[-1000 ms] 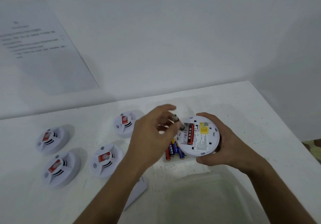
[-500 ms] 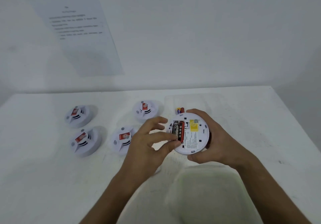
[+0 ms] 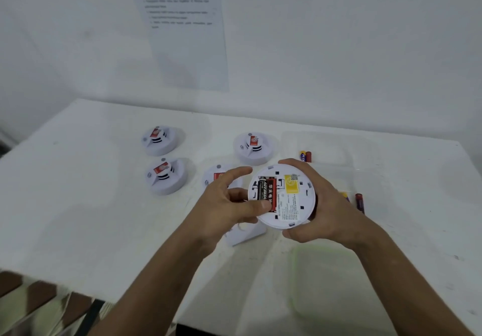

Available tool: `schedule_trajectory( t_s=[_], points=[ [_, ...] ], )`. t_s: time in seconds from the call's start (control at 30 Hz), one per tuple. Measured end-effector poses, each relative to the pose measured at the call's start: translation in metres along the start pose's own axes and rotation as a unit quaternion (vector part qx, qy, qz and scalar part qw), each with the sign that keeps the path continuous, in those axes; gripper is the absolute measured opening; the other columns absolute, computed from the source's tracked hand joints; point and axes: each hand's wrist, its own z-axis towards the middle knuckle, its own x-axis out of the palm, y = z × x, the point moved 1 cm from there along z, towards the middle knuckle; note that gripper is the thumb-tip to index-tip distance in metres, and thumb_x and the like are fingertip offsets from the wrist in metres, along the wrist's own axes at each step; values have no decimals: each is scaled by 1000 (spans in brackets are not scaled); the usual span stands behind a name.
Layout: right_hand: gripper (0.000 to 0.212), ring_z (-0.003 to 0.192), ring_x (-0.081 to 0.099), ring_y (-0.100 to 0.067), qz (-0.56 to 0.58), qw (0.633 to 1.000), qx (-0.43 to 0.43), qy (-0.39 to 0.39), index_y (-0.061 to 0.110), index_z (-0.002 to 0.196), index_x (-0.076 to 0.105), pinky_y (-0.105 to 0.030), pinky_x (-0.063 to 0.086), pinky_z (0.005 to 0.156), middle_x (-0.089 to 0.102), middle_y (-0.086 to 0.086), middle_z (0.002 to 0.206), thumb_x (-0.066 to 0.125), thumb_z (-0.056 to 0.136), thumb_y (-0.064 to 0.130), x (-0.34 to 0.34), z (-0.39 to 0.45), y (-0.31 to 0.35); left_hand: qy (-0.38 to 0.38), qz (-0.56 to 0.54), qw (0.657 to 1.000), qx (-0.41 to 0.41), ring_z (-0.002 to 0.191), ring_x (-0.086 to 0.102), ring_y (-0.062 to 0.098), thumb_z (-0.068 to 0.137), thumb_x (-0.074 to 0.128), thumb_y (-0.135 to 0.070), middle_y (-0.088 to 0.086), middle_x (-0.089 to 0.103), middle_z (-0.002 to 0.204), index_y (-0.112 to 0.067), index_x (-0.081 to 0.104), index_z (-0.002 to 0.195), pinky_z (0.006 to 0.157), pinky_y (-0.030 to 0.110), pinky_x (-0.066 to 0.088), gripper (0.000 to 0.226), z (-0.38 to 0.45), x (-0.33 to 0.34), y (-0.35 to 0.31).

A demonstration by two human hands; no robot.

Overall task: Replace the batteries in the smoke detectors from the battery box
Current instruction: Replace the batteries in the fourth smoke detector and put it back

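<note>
My right hand [image 3: 331, 210] grips a round white smoke detector [image 3: 289, 205], held back side up above the table. Its battery slot holds a black battery [image 3: 263, 188] and a red battery [image 3: 272, 192] side by side. My left hand [image 3: 224, 205] is at the detector's left edge, its thumb pressing on the near end of the black battery. Loose batteries lie on the table behind the detector [image 3: 305, 156] and to the right of my right hand [image 3: 359, 201]. A clear battery box [image 3: 336, 148] stands at the back right.
Three more detectors sit face up on the white table [image 3: 78, 205]: two at the left [image 3: 160, 140] [image 3: 165, 176], one at centre back [image 3: 254, 148]. Another [image 3: 216, 176] is partly hidden by my left hand. A white cover plate [image 3: 245, 235] and a clear container [image 3: 339, 283] lie near me.
My left hand brought the black battery to the detector and set it into the slot beside the red one. Its thumb now presses on it. The camera view swung to the left.
</note>
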Motion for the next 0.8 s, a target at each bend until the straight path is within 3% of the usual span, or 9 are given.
schedule_trajectory(
  t_s=[0.1, 0.2, 0.3, 0.4, 0.57, 0.7, 0.8],
  points=[
    [98, 120, 59, -16, -14, 1000, 6, -2, 27, 137, 44, -35, 58, 89, 61, 7, 123, 83, 58, -17, -1, -2, 0, -24, 40, 999, 17, 89, 72, 19, 81, 76, -25, 0, 75, 100, -27, 47, 135, 75, 34, 59, 60, -4, 0, 6],
    [98, 122, 57, -10, -17, 999, 20, -23, 29, 138, 43, -28, 56, 90, 61, 14, 125, 83, 55, -4, -6, -11, -2, -105, 159, 981, 25, 80, 68, 8, 76, 67, -54, -11, 71, 98, -30, 55, 130, 65, 21, 54, 60, -4, -12, 23],
    [98, 122, 57, -8, -9, 998, 29, -52, 32, 137, 44, -28, 56, 90, 60, 16, 127, 84, 52, 1, -16, -21, -3, -122, 409, 903, 51, 90, 55, 1, 74, 70, -60, -15, 58, 114, -32, 56, 126, 73, 14, 42, 61, -5, -29, 52],
    [102, 124, 56, -12, -11, 998, 34, -53, 28, 140, 43, -34, 57, 91, 59, 11, 131, 86, 51, 7, -21, -28, -4, -81, 514, 852, 66, 101, 40, 6, 71, 72, -61, -7, 49, 125, -27, 53, 132, 82, 18, 34, 73, -4, -33, 74],
    [104, 125, 55, -12, -10, 998, 37, -47, 27, 141, 42, -29, 57, 88, 58, 11, 133, 88, 49, 12, -19, -29, -6, -58, 538, 839, 54, 107, 38, 13, 68, 73, -64, -6, 41, 121, -28, 53, 133, 85, 21, 31, 77, 2, -35, 78],
    [102, 124, 55, -9, -17, 998, 40, -37, 33, 138, 43, -29, 57, 89, 59, 15, 130, 88, 50, 9, -14, -27, -6, -35, 539, 838, 77, 93, 43, 10, 64, 77, -61, -6, 46, 104, -22, 65, 113, 69, 13, 34, 64, 9, -36, 75],
    [100, 123, 56, -7, -20, 998, 38, -44, 33, 137, 44, -26, 57, 87, 59, 17, 128, 85, 51, 3, -15, -26, -6, -37, 511, 852, 105, 85, 44, 3, 56, 81, -56, -11, 45, 101, -21, 62, 104, 64, 12, 39, 62, 5, -36, 70]
  ],
)
